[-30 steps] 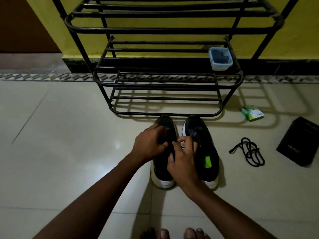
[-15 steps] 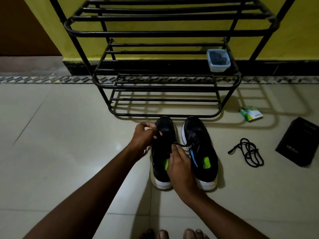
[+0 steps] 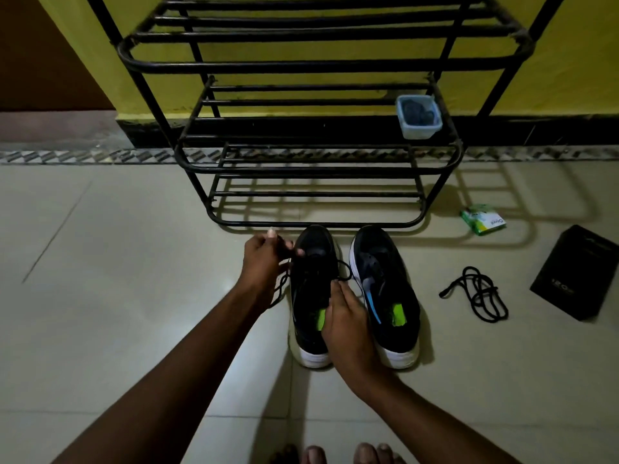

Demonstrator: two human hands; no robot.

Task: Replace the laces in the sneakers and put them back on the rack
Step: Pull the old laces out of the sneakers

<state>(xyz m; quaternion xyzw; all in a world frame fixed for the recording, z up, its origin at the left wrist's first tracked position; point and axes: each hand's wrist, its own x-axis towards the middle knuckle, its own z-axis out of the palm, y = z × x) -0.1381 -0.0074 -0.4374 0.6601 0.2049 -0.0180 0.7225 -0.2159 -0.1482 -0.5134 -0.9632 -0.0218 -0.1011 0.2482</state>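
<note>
Two black sneakers with white soles stand side by side on the floor, toes toward the rack (image 3: pixel 321 61): the left sneaker (image 3: pixel 311 296) and the right sneaker (image 3: pixel 388 289). My left hand (image 3: pixel 264 259) is at the left sneaker's toe side and pinches a black lace (image 3: pixel 345 271) that runs across the shoe, its tail hanging by my wrist. My right hand (image 3: pixel 348 323) rests on the left sneaker near its opening, fingertips pinching the lace's other end. A loose black lace (image 3: pixel 479 294) lies coiled on the floor to the right.
The black metal rack's shelves hold only a small plastic container (image 3: pixel 418 117) on the middle tier at the right. A green packet (image 3: pixel 484 219) and a black box (image 3: pixel 576 272) lie on the tiles at right. My toes (image 3: pixel 338 453) show at the bottom edge.
My left hand has moved left and away from the sneaker's toe, drawing the lace out sideways. My right hand slid back toward the shoe's opening.
</note>
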